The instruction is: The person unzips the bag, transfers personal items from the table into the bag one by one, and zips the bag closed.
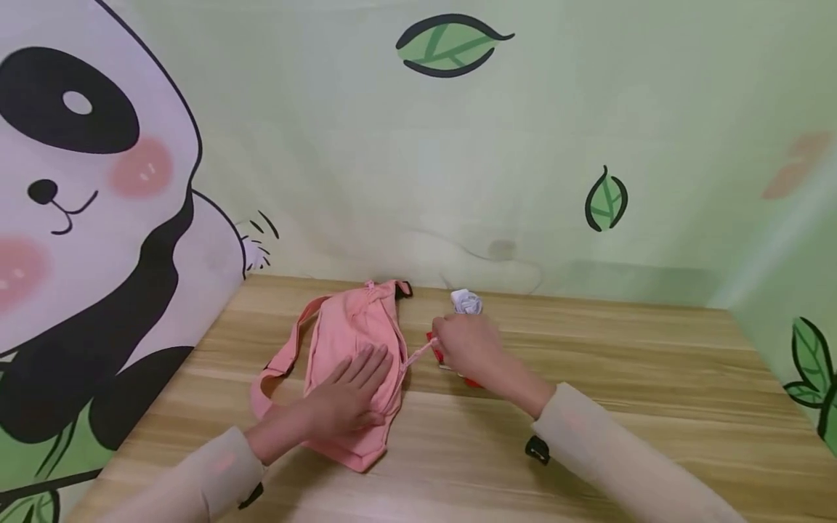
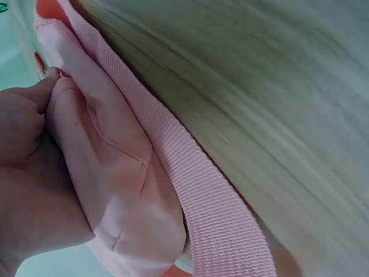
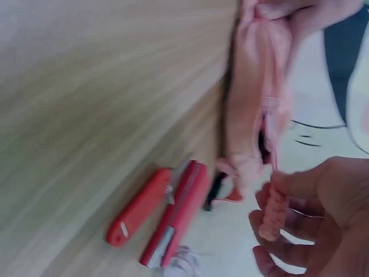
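A pink fabric waist bag (image 1: 346, 319) lies on the wooden table. My left hand (image 1: 349, 396) rests on its front with fingers extended; in the left wrist view the thumb (image 2: 43, 92) touches the bag's edge. My right hand (image 1: 467, 341) pinches a pink braided zipper pull (image 3: 274, 213) between thumb and fingers, its cord stretched from the bag's right side. In the right wrist view the zipper gapes in a dark slit (image 3: 264, 141) along part of its length. The bag's contents are hidden.
Beside my right hand lie a red knife (image 3: 141, 205) with a short blade out and a longer red tool (image 3: 179, 213) with a silvery part. Behind them is a crumpled whitish bundle (image 1: 467, 301). The bag's strap (image 1: 281, 356) loops left. A panda-printed backdrop (image 1: 314, 181) stands behind the table.
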Motion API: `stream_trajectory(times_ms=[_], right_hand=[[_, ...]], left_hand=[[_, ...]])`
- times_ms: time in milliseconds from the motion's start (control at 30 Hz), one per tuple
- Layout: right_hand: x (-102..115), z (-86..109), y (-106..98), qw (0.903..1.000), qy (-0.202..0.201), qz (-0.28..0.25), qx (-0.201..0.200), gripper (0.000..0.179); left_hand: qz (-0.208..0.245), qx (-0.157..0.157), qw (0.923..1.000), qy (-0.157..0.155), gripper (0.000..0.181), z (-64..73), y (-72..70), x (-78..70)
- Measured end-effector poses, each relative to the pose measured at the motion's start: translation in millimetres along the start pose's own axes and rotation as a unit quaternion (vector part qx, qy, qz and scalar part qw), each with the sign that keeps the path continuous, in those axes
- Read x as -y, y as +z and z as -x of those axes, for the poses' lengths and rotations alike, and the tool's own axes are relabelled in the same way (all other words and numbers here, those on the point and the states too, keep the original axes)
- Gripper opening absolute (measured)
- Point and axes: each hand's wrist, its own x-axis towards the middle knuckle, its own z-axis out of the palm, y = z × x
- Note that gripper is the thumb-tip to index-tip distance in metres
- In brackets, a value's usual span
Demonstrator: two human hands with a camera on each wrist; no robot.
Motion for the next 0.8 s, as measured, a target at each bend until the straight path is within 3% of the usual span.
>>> stream_trajectory(times_ms=[133,267,333,400,467,533,700,800], right_hand=[[-5.3,-21.0,5.0,0.9997,0.01,-0.014,-0.017,0.01],[-8.2,-28.2,3.5,0.9979,-0.004,-0.063,-0.011,0.008],[-8.2,-28.3,1.5,0.9964,-0.016,-0.083,-0.002,0.009],[-7.7,-28.7,0.1,0.9952,-0.026,-0.095,-0.001,0.008],[-7.2,-29.7,-2.5,0.9949,-0.03,-0.096,-0.004,0.009],[-7.1,-31.2,-4.5,0.9951,-0.03,-0.095,-0.001,0.01],[-8.4,-40.0,-5.1,0.9978,-0.031,-0.058,0.01,0.011],[-11.6,-53.4,-1.3,0.9998,-0.008,-0.013,-0.013,0.011]], left_hand=[[0.006,0.001,0.9999,0.012,0.085,-1.1,-1.6,5.9],[0.042,0.026,0.9986,0.017,0.078,-2.7,-26.0,5.2],[0.047,0.008,0.9987,0.019,0.069,-5.2,-40.5,6.5],[0.025,-0.029,0.9988,0.031,0.056,-9.8,-51.8,10.2],[0.002,-0.066,0.9973,0.033,0.05,-15.5,-60.4,14.1],[-0.018,-0.08,0.9959,0.04,0.05,-22.5,-63.9,17.8],[0.012,-0.015,0.9998,-0.006,0.05,-32.8,-55.1,18.4],[0.019,-0.006,0.9997,-0.017,0.049,-33.4,-47.0,14.3]])
